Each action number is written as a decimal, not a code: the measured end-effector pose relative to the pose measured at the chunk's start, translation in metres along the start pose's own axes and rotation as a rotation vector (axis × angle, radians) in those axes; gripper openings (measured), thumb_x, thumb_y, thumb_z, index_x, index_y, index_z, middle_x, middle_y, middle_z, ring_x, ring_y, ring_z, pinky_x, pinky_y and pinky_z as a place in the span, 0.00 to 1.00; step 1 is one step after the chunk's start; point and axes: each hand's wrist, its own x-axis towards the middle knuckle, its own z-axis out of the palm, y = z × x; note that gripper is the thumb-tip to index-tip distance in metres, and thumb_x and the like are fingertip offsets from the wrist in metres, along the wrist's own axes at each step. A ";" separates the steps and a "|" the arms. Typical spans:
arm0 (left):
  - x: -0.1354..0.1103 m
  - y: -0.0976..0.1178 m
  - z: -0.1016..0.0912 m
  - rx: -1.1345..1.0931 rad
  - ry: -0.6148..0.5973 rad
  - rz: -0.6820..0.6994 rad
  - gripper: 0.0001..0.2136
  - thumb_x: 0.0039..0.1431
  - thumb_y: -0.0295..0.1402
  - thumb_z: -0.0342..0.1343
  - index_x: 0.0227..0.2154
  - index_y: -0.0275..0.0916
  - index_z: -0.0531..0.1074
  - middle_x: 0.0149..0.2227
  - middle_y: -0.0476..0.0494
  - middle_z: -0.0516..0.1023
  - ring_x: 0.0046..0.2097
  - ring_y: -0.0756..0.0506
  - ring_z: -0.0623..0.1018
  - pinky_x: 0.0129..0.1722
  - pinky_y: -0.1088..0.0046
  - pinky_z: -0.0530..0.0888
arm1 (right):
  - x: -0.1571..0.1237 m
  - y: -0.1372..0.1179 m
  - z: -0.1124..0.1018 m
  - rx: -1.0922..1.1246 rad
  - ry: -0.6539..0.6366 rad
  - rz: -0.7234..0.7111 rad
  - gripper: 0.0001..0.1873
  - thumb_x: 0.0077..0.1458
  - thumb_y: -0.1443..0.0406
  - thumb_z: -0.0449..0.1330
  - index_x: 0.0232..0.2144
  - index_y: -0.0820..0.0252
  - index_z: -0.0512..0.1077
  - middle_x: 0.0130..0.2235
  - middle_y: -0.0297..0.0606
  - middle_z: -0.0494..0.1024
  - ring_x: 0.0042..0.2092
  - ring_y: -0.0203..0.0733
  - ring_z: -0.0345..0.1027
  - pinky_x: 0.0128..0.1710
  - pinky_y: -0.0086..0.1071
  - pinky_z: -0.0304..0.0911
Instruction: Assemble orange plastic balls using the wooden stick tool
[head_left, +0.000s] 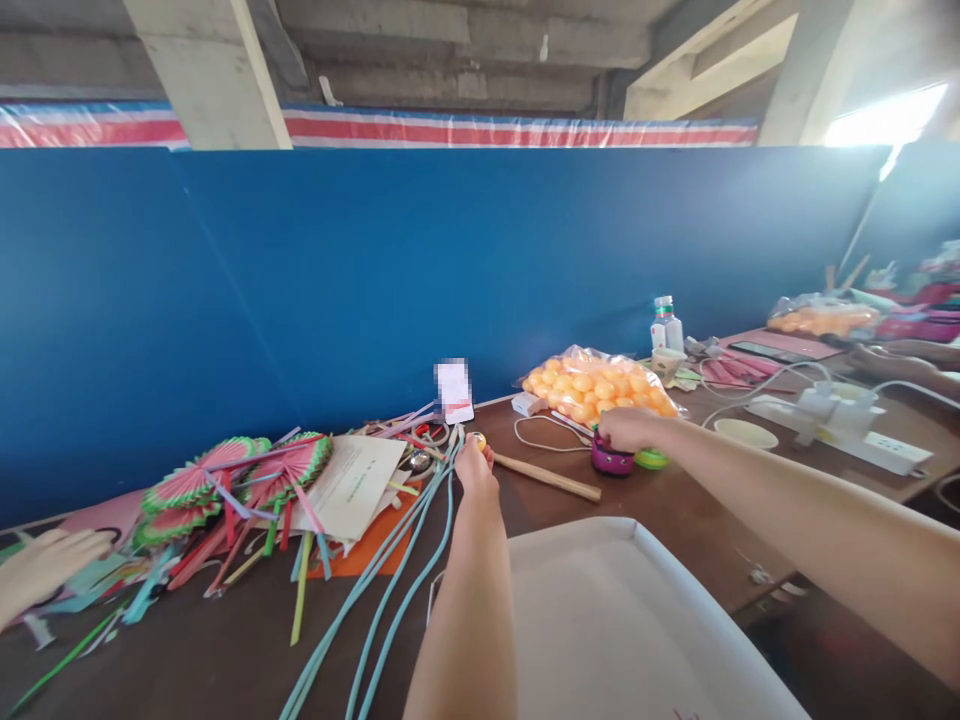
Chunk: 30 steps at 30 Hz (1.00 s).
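My left hand [475, 464] reaches forward over the table with curled fingers. A small round orange thing [480, 440] shows at its fingertips, partly covered by the hand. Just right of it lies a wooden stick [551, 480]. Pale blue cords [397, 590] run along the left side of that forearm. Further right, my right hand [628, 429] has its fingers closed at the upper edge of a purple ring-shaped thing [613, 458]. A bright green round thing [651, 459] sits beside it. The fingertips are partly hidden.
A clear bag of orange balls [592, 385] lies behind my right hand. A phone [454, 392] leans on the blue partition [420, 270]. Paper fans [202, 480] and strips lie left, near another person's hand [64, 560]. A power strip [885, 450] and a white tray [600, 620] are right and front.
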 end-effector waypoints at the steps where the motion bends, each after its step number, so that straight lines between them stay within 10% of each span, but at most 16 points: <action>1: -0.001 0.001 0.000 -0.018 0.011 -0.003 0.05 0.59 0.35 0.57 0.31 0.43 0.67 0.26 0.49 0.72 0.31 0.48 0.78 0.33 0.70 0.76 | -0.001 0.001 0.000 0.001 0.005 -0.013 0.12 0.43 0.71 0.59 0.30 0.63 0.80 0.32 0.46 0.79 0.33 0.45 0.71 0.29 0.31 0.55; 20: -0.021 0.017 0.004 -0.136 -0.025 -0.080 0.09 0.61 0.39 0.54 0.28 0.47 0.61 0.24 0.48 0.73 0.38 0.44 0.80 0.38 0.63 0.78 | 0.006 0.036 0.006 0.258 0.131 -0.118 0.05 0.44 0.67 0.56 0.20 0.60 0.72 0.23 0.33 0.73 0.27 0.37 0.64 0.26 0.28 0.51; 30: -0.023 0.019 0.003 0.042 -0.043 -0.031 0.06 0.61 0.39 0.54 0.31 0.48 0.63 0.26 0.50 0.74 0.42 0.44 0.79 0.42 0.59 0.77 | -0.001 0.016 -0.003 1.084 0.207 -0.032 0.08 0.46 0.62 0.63 0.27 0.61 0.72 0.25 0.37 0.76 0.26 0.35 0.67 0.23 0.25 0.60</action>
